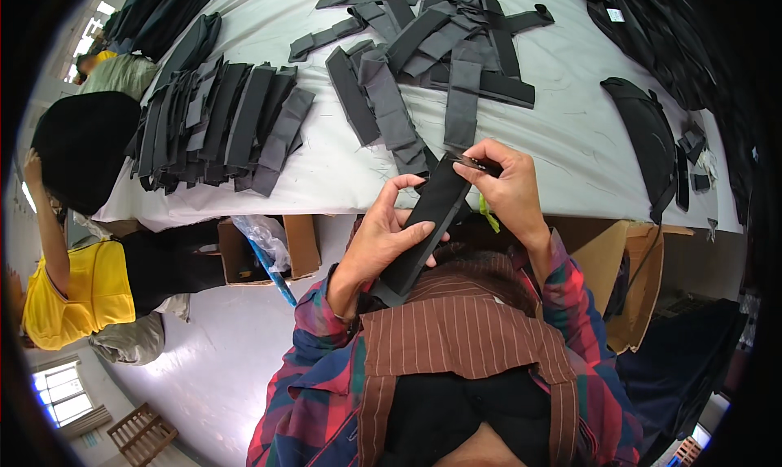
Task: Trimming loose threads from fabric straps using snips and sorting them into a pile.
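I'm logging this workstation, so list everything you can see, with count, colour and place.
Strip in hand: one, black, held between both hands.
Stacked strips: many, dark grey, neat row on table left.
Loose strips: many, grey and black, heap at table centre.
Curved panel: one, black, table right.
Table: one, white cover.
Cardboard box: one, brown, under table.
Co-worker: one, yellow top, far left.
Left hand: supports strip.
Right hand: pinches strip's top.

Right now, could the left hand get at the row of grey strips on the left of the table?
Probably not freely: the left hand is holding the black strip, and the row of grey strips lies well off to its left, though nothing blocks the way.
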{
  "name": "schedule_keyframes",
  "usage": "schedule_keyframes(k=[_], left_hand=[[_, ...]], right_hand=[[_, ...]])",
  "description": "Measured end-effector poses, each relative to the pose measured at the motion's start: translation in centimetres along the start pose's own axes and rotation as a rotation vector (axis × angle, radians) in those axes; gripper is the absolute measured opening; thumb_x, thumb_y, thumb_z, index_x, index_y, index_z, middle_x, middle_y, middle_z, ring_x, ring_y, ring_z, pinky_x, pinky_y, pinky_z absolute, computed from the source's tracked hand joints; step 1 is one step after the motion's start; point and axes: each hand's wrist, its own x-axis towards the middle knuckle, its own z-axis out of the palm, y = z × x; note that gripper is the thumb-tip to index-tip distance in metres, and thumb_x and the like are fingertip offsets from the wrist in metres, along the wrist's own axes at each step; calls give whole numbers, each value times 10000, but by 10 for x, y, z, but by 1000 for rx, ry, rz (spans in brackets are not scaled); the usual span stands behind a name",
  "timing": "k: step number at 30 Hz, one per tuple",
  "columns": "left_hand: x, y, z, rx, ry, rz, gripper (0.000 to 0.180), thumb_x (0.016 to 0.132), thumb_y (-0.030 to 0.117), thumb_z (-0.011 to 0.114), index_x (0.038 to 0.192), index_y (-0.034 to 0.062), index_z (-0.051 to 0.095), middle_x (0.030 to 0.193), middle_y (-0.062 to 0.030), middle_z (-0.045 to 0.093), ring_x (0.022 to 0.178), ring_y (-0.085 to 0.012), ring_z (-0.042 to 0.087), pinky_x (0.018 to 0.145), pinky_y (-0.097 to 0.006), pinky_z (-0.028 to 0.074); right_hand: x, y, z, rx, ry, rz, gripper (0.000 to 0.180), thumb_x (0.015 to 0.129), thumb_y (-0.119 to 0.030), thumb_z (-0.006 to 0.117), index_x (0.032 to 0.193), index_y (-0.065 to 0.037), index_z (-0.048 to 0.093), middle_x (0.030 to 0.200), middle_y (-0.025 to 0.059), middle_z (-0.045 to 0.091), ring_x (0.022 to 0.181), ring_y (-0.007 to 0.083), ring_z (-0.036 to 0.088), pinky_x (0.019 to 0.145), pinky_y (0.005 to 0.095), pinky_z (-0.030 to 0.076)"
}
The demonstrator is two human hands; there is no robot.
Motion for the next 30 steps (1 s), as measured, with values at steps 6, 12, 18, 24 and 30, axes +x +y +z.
schedule_keyframes(k=[6,12,18,24,30], left_hand=[[11,-9,-2,-62,143,69,272,883,3,558,1091,71,397,812,-158,662,578,-174,645,501,-261,523],[20,-23,-14,-113,268,217,147,866,8,580,980,73,514,739,25,587,589,-14,469,516,-152,331],[15,-12,-3,-226,253,197,247,872,55,635,1015,82,436,899,-67,637,765,-67,568,669,-204,448],[14,-14,-12,-229,233,274,315,874,4,610,1070,84,378,948,-137,643,809,-116,600,694,-230,493],[15,-13,-7,-203,209,291,327,881,-20,586,1093,90,362,937,-115,634,815,-100,589,672,-208,485]], right_hand=[[-13,-6,5,-57,36,-141,104,712,64,645,795,16,607,669,61,591,596,116,550,564,250,433],[-33,3,22,-136,-114,-412,278,568,96,595,799,-51,638,674,51,563,555,210,576,506,312,445],[-35,5,26,-273,-166,-527,264,567,32,643,803,-87,637,677,24,569,564,216,570,506,310,425],[-28,-12,21,-218,-211,-293,216,680,-80,712,887,-83,651,755,42,612,639,232,604,568,320,455],[-15,-7,21,-352,-32,-341,158,773,-174,695,908,-98,664,745,42,615,668,240,595,587,339,447]])
